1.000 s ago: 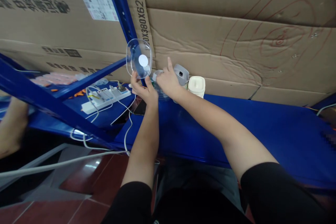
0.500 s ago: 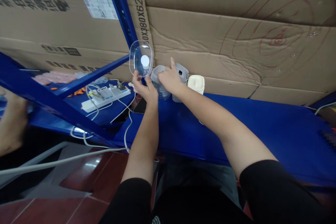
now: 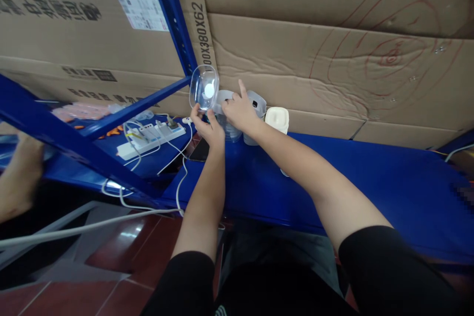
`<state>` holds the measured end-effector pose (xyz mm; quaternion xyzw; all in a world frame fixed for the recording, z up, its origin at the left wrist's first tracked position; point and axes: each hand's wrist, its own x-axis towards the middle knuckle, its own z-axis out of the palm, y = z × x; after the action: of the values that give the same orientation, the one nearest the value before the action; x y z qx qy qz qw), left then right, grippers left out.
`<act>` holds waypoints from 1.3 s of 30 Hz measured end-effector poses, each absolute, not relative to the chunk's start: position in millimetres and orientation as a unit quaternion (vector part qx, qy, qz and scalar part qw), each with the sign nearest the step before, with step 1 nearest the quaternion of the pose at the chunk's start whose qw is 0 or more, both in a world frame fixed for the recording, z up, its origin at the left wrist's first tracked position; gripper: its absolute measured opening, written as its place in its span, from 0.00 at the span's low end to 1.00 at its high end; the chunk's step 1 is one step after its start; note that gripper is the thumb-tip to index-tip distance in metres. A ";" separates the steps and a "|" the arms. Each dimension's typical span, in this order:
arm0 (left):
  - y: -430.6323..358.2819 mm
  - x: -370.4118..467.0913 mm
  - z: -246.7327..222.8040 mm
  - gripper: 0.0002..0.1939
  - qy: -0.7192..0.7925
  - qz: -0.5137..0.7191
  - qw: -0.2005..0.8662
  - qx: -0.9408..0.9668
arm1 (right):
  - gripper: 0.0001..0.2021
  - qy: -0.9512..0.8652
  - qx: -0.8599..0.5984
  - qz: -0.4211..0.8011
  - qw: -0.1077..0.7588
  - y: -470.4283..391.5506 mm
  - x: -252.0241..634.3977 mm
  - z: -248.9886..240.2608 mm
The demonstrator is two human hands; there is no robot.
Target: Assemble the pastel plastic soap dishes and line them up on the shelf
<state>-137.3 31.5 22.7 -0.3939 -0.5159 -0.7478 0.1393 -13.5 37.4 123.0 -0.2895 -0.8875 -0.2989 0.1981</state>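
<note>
My left hand (image 3: 210, 126) pinches the lower rim of a clear, rounded-square plastic tub (image 3: 200, 86), tilted up with a round white spot on it. Just to its right stands a stack of clear plastic tubs (image 3: 231, 133) on the blue shelf. At the top of that stack is my right hand (image 3: 242, 112), its index finger pointing up and its other fingers curled at the rim; their exact contact is partly hidden. Behind the right hand stands a greyish clear container (image 3: 260, 103) with a small black square. A cream-lidded container (image 3: 277, 118) sits beside it.
The blue shelf (image 3: 355, 177) runs to the right against a cardboard wall (image 3: 266, 39). Blue metal posts (image 3: 74, 143) cross on the left. Behind them lie a white power strip (image 3: 151, 140) and cables. At far left is another person's arm (image 3: 22, 173).
My left hand and the clear tub have moved slightly right and down, closer to the stack. My right hand stays at the stack with almost the same pose.
</note>
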 end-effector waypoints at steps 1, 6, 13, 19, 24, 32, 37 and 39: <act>31.9 -137.7 22.2 0.26 -0.509 -0.754 0.145 -0.388 | 0.14 -0.885 -0.285 -0.302 0.211 36.8 -11.3 124.3; 34.8 -140.8 22.2 0.27 -0.470 -0.790 0.147 -0.366 | 0.14 -0.901 -0.206 -0.302 0.235 35.8 16.6 136.5; 23.3 -132.8 40.5 0.31 -0.402 -0.791 0.246 -0.390 | 0.14 -0.917 -0.029 -0.288 0.275 18.2 115.6 111.8; 13.2 -114.5 47.8 0.33 -0.313 -0.775 0.218 -0.505 | 0.13 -0.940 0.006 -0.188 0.283 -34.5 185.8 36.1; 4.6 -87.1 38.1 0.38 -0.316 -0.671 0.144 -0.655 | 0.16 -0.972 -0.071 -0.115 0.192 -50.9 194.9 2.4; -0.6 -68.0 27.7 0.38 -0.338 -0.584 0.143 -0.724 | 0.26 -0.954 -0.255 0.006 0.158 -57.2 217.8 19.4; -2.7 -67.7 31.0 0.33 -0.306 -0.588 0.159 -0.732 | 0.55 -0.896 -0.424 0.081 0.106 -49.2 272.0 20.1; -3.5 -65.8 32.0 0.33 -0.309 -0.579 0.161 -0.737 | 0.58 -0.877 -0.459 0.118 0.083 -43.4 283.8 15.7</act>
<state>-65.8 -3.5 32.0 -0.7370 -0.3095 -0.5790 0.1606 283.8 -43.4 15.7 -0.4589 -0.8767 0.1178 0.0827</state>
